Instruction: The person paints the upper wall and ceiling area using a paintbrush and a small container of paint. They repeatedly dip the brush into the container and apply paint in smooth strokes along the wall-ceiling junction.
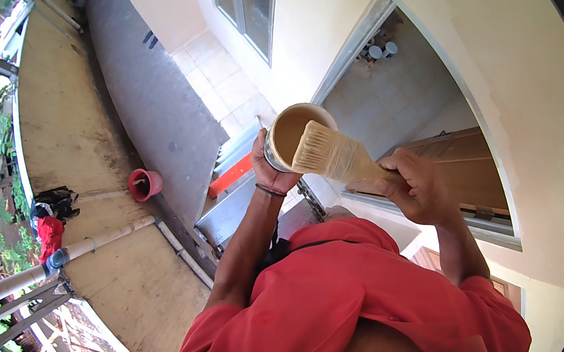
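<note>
My left hand (270, 167) is wrapped round the side of a round paint pot (278, 148), with beige-tan paint inside. A wide paintbrush (336, 155) is in my right hand (412, 187), its handle closed in my fingers. The brush's pale, paint-coated bristles point up and left, overlapping the near right part of the pot's rim in this view. Whether the bristles touch the pot, I cannot tell. Part of the brush handle is hidden by my right fingers.
A cream wall (503, 61) with a framed window opening (387, 3) stands to my right. Below me are a metal ladder or platform (233, 222) and an orange-red bar (231, 176). A pink bucket (145, 184) stands by the low stained wall (73, 122) at left, with a pipe (111, 236) across it.
</note>
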A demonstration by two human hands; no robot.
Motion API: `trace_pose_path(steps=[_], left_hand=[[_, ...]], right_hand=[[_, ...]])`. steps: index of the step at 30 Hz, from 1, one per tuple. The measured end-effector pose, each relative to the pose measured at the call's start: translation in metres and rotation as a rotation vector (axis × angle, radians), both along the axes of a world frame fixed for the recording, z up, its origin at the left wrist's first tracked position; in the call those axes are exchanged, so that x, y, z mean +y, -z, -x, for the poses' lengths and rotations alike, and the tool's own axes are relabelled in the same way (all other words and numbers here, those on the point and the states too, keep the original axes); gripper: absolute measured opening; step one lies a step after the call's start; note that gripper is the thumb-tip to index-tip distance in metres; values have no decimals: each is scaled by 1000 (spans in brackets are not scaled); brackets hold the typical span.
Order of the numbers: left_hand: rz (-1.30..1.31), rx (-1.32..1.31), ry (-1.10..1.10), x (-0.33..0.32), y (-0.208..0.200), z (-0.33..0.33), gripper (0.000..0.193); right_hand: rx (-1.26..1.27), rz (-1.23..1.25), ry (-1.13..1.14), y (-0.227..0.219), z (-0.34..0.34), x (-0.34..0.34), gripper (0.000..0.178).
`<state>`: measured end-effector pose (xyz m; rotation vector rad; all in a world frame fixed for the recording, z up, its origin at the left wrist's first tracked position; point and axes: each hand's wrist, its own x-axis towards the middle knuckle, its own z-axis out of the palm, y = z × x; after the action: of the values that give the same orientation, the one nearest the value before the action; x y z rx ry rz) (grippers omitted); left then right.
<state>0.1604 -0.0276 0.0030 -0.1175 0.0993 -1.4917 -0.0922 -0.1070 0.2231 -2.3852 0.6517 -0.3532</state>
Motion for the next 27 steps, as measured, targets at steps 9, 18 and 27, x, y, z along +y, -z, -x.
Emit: trace_pose_path(steps=[9, 18, 27], left_hand=[[-17, 22, -41, -1, 34, -9, 71], [-99, -40, -97, 59, 72, -12, 72], [-17, 58, -174, 101, 41, -21, 73]], right_hand=[[-286, -377, 392, 33, -22, -10, 16], [-769, -628, 620, 22, -94, -206, 18], [-805, -604, 751, 14, -93, -290, 16]])
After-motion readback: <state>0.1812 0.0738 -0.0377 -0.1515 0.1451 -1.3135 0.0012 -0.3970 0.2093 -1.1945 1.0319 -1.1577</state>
